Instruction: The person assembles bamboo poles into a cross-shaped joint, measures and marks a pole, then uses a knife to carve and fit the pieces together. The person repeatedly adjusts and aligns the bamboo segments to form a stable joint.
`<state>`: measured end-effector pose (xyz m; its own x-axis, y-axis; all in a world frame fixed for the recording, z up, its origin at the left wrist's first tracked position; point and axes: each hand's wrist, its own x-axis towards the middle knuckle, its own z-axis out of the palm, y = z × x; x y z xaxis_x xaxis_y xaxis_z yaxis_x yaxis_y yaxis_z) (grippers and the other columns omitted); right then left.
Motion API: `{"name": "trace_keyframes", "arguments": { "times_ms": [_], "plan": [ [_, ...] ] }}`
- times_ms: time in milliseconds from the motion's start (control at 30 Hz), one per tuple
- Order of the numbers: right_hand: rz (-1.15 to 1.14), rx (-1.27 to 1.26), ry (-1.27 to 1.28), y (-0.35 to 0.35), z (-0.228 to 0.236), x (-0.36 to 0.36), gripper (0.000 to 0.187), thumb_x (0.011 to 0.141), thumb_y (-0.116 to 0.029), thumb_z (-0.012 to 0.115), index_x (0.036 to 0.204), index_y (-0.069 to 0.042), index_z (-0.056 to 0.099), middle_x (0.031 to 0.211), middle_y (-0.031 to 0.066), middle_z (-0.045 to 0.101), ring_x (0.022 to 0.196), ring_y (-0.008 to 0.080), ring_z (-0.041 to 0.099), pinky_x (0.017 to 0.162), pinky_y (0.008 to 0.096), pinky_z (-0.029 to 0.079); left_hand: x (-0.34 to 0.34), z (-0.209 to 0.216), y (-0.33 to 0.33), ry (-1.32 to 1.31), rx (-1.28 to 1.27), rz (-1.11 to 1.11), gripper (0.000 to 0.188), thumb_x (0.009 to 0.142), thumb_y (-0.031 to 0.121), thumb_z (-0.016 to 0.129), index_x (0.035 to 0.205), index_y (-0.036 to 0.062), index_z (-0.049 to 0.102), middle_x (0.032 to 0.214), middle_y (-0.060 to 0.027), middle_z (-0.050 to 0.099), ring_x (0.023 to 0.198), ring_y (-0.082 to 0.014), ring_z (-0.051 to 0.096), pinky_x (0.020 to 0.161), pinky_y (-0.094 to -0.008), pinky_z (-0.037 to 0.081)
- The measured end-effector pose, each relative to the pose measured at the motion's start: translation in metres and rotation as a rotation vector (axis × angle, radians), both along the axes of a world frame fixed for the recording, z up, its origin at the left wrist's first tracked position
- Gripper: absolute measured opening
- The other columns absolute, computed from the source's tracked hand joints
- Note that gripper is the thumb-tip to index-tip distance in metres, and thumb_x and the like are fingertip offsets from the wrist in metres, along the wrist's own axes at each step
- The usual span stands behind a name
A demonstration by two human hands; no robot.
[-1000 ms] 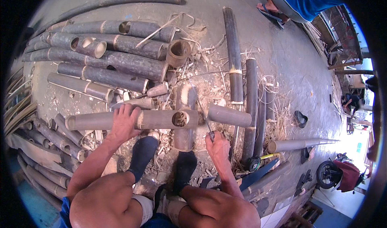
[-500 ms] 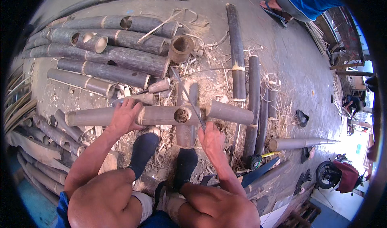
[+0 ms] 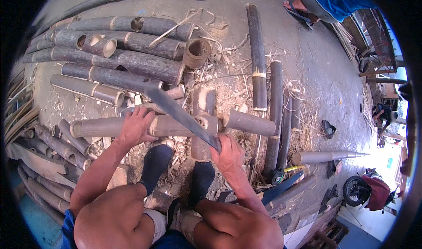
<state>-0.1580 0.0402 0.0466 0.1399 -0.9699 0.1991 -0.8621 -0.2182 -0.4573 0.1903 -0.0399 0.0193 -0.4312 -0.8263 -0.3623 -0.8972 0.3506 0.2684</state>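
A bamboo tube (image 3: 171, 126) lies crosswise in front of me, over another bamboo piece (image 3: 202, 150) that points away from my feet. My left hand (image 3: 137, 125) is wrapped over the tube left of a node. In my right hand (image 3: 228, 154) is a machete, its broad blade (image 3: 176, 112) slanting up and left above the tube. The blade partly hides a round hole cut near the tube's right end. Just right of that end rests a short bamboo section (image 3: 249, 122), apart from it.
Dark bamboo poles (image 3: 145, 64) lie stacked at the far left, some with holes. More poles (image 3: 274, 117) stretch along the right. Wood chips (image 3: 176, 156) cover the ground around my socked feet. A tape measure (image 3: 277, 176) and a saw-like blue blade (image 3: 283, 187) lie at the right. Another person's foot (image 3: 296, 5) is at the top right.
The machete has swung leftward, its blade now slanting across the tube and over the hole. My right hand has shifted slightly. My left hand and the tube stay put.
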Motion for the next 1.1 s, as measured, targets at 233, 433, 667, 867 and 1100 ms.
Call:
{"name": "trace_keyframes", "arguments": {
  "times_ms": [233, 433, 667, 867, 1100],
  "plan": [
    [-0.109, 0.236, 0.140, 0.001, -0.008, -0.003, 0.028, 0.087, -0.023, 0.076, 0.104, -0.005, 0.063, 0.088, 0.0175, 0.070, 0.071, 0.0374, 0.071, 0.062, 0.0462, 0.057, 0.000, 0.000, 0.000, 0.037, -0.006, -0.002, 0.091, 0.058, 0.045, 0.097, 0.133, 0.0113, 0.057, 0.134, -0.0151, 0.051, 0.133, -0.0365, 0.047, 0.103, -0.0587, 0.045],
    [-0.102, 0.197, 0.163, -0.004, -0.004, -0.005, 0.026, 0.091, -0.025, 0.073, 0.104, -0.004, 0.063, 0.085, 0.0194, 0.071, 0.066, 0.0396, 0.070, 0.058, 0.0489, 0.056, 0.000, 0.001, -0.001, 0.041, 0.009, 0.012, 0.092, 0.058, 0.045, 0.097, 0.134, 0.0121, 0.057, 0.132, -0.0140, 0.052, 0.133, -0.0360, 0.048, 0.102, -0.0567, 0.046],
    [-0.013, 0.106, 0.001, -0.002, -0.002, -0.009, 0.027, 0.092, -0.027, 0.070, 0.104, -0.004, 0.064, 0.089, 0.0203, 0.071, 0.069, 0.0399, 0.071, 0.060, 0.0528, 0.055, -0.002, 0.002, 0.001, 0.019, -0.008, 0.013, 0.090, 0.059, 0.048, 0.095, 0.133, 0.0124, 0.058, 0.133, -0.0122, 0.052, 0.133, -0.0343, 0.048, 0.102, -0.0557, 0.045],
    [-0.251, 0.493, 0.222, -0.014, -0.001, -0.017, 0.027, 0.091, -0.025, 0.072, 0.103, -0.003, 0.064, 0.081, 0.0235, 0.071, 0.068, 0.0406, 0.070, 0.060, 0.0532, 0.054, -0.001, 0.003, -0.002, 0.031, -0.074, 0.027, 0.089, 0.058, 0.047, 0.095, 0.132, 0.0124, 0.059, 0.131, -0.0128, 0.054, 0.132, -0.0343, 0.049, 0.102, -0.0552, 0.045],
    [0.091, -0.056, -0.057, -0.011, 0.006, -0.004, 0.025, 0.089, -0.023, 0.074, 0.103, -0.005, 0.066, 0.079, 0.0243, 0.070, 0.069, 0.0376, 0.071, 0.061, 0.0493, 0.056, -0.003, 0.005, -0.001, -0.007, -0.021, 0.012, 0.091, 0.058, 0.045, 0.096, 0.133, 0.0116, 0.058, 0.131, -0.0125, 0.054, 0.132, -0.0346, 0.049, 0.104, -0.0551, 0.044]
  ]
}}
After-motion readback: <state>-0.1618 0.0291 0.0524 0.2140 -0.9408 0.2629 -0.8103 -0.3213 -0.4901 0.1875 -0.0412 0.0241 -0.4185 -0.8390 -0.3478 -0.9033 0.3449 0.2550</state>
